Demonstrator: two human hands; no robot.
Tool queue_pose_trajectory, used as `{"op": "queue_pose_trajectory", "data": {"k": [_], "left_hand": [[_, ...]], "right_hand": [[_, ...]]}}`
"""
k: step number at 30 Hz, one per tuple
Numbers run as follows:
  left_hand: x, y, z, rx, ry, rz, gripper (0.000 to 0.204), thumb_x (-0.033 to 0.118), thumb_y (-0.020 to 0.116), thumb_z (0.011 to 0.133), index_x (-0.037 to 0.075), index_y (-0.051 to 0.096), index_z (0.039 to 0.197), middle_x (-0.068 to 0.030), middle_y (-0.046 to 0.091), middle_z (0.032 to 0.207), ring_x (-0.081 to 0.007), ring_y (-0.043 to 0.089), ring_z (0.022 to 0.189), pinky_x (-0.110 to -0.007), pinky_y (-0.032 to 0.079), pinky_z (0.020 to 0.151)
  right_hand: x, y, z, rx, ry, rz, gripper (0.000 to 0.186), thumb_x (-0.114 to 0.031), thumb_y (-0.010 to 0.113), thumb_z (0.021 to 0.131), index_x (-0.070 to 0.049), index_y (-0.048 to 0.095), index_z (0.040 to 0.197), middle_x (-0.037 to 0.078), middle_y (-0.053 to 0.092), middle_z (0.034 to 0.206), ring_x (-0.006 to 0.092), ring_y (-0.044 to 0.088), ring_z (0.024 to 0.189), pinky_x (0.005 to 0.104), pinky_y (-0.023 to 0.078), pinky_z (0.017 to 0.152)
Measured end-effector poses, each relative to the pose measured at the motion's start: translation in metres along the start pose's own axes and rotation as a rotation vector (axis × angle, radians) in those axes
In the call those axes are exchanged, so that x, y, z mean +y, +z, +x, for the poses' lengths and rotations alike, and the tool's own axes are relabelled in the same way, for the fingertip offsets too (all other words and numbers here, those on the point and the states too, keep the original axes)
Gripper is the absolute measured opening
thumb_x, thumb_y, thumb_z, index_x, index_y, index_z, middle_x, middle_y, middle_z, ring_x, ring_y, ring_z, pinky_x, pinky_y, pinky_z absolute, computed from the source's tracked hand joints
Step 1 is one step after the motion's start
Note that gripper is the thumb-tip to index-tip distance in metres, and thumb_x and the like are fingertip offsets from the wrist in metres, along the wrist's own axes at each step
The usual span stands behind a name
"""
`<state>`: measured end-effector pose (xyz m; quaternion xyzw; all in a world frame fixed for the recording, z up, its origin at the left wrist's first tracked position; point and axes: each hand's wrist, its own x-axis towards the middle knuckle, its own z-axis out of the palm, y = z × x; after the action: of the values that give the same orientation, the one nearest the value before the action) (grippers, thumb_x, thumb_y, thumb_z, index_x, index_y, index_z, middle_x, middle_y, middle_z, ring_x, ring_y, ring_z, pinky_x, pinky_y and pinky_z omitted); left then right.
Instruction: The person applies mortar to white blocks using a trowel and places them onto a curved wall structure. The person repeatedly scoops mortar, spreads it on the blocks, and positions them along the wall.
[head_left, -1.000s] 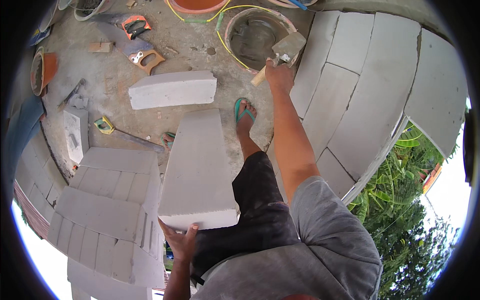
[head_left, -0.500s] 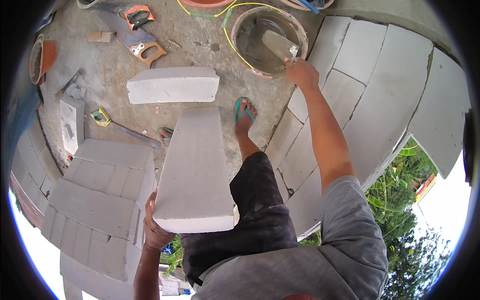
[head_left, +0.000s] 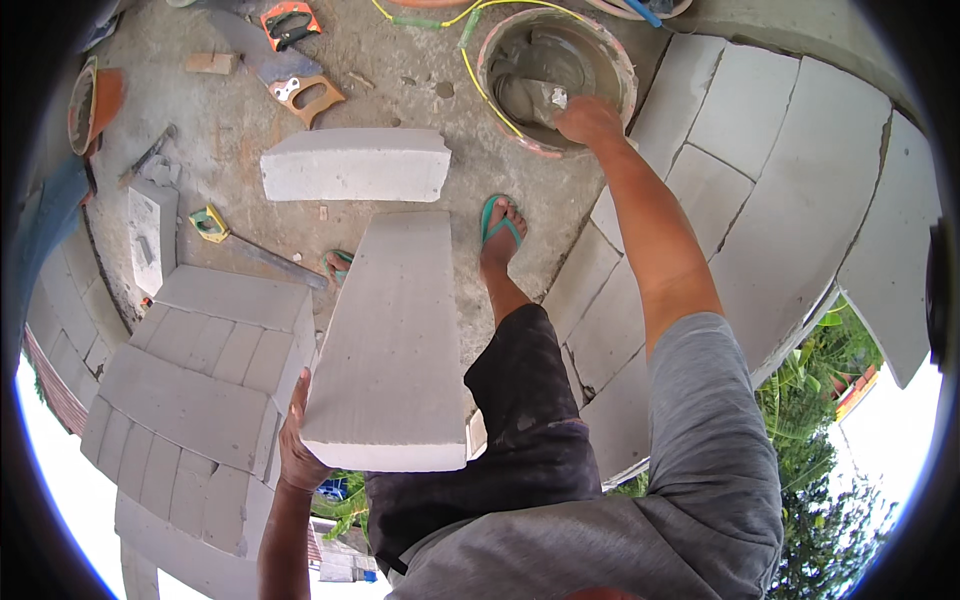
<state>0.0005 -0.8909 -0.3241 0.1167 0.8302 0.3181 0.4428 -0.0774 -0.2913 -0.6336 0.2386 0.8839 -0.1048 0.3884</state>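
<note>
A long pale lightweight concrete block (head_left: 388, 330) rises in front of my legs, its near end the widest in view. My left hand (head_left: 300, 440) holds that block at its left side near the close end, fingers laid along the face. At the upper middle, my right hand (head_left: 590, 122) is closed around the handle of a trowel (head_left: 557, 97). The trowel's blade is down in wet grey mortar (head_left: 590, 62) and partly covered by it. A round bucket (head_left: 630, 85) with a smeared rim holds the mortar.
Another pale block (head_left: 355, 168) lies beyond the held one. Handsaws (head_left: 310, 97) lie on the concrete floor at the left, one with a yellow-green handle (head_left: 209, 223). Stacked blocks (head_left: 190, 390) stand at lower left; a block wall (head_left: 770, 190) runs along the right. A yellow cord (head_left: 470, 75) passes the bucket.
My right hand has lowered the trowel and shifted slightly left, so its blade is now in the mortar. My left hand stays at the block's side with its fingers straighter.
</note>
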Motion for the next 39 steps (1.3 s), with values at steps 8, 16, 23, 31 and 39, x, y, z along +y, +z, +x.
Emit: {"op": "queue_pose_trajectory", "data": {"k": [8, 16, 23, 31, 39], "left_hand": [[0.048, -0.002, 0.010, -0.063, 0.034, 0.158, 0.093, 0.026, 0.087, 0.086, 0.003, 0.035, 0.159, -0.0216, 0.045, 0.160, -0.0357, 0.064, 0.130, -0.043, 0.051, 0.110], [0.052, 0.018, 0.006, 0.064, 0.375, 0.236, 0.121, 0.025, 0.096, 0.071, 0.012, 0.017, 0.162, -0.0335, 0.034, 0.162, -0.0505, 0.049, 0.141, -0.051, 0.049, 0.111], [0.101, 0.020, 0.002, -0.014, 0.386, 0.055, 0.100, 0.019, 0.096, 0.067, 0.010, 0.034, 0.145, -0.0323, 0.035, 0.161, -0.0526, 0.044, 0.144, -0.054, 0.044, 0.116], [0.125, 0.022, 0.027, -0.014, 0.568, 0.048, 0.108, 0.022, 0.098, 0.061, 0.008, 0.037, 0.148, -0.0240, 0.044, 0.152, -0.0488, 0.041, 0.145, -0.055, 0.036, 0.121], [0.153, 0.014, 0.032, -0.038, 0.544, 0.006, 0.112, 0.021, 0.099, 0.060, 0.011, 0.037, 0.152, -0.0177, 0.047, 0.148, -0.0404, 0.053, 0.135, -0.048, 0.050, 0.110]], "right_hand": [[0.041, 0.008, -0.019, -0.198, 0.045, 0.666, 0.045, -0.045, 0.062, 0.093, -0.002, 0.070, 0.079, 0.010, 0.068, 0.074, 0.0243, 0.065, 0.068, 0.0395, 0.051, 0.065], [0.062, 0.009, -0.073, 0.068, -0.070, 0.960, 0.039, -0.035, 0.062, 0.095, -0.005, 0.063, 0.072, 0.003, 0.057, 0.062, 0.0133, 0.052, 0.052, 0.0306, 0.042, 0.050], [0.058, -0.046, -0.187, 0.110, 0.099, 1.070, 0.041, -0.036, 0.061, 0.094, -0.004, 0.064, 0.067, 0.005, 0.058, 0.060, 0.0148, 0.056, 0.058, 0.0330, 0.043, 0.058], [0.043, -0.101, -0.426, 0.257, 0.045, 1.230, 0.032, -0.025, 0.059, 0.095, -0.004, 0.060, 0.070, -0.001, 0.053, 0.062, 0.0078, 0.046, 0.058, 0.0265, 0.036, 0.054], [-0.051, -0.087, -0.582, 0.459, -0.155, 0.721, 0.013, -0.014, 0.065, 0.085, -0.003, 0.061, 0.080, 0.014, 0.058, 0.069, 0.0307, 0.053, 0.058, 0.0400, 0.044, 0.057]]}}
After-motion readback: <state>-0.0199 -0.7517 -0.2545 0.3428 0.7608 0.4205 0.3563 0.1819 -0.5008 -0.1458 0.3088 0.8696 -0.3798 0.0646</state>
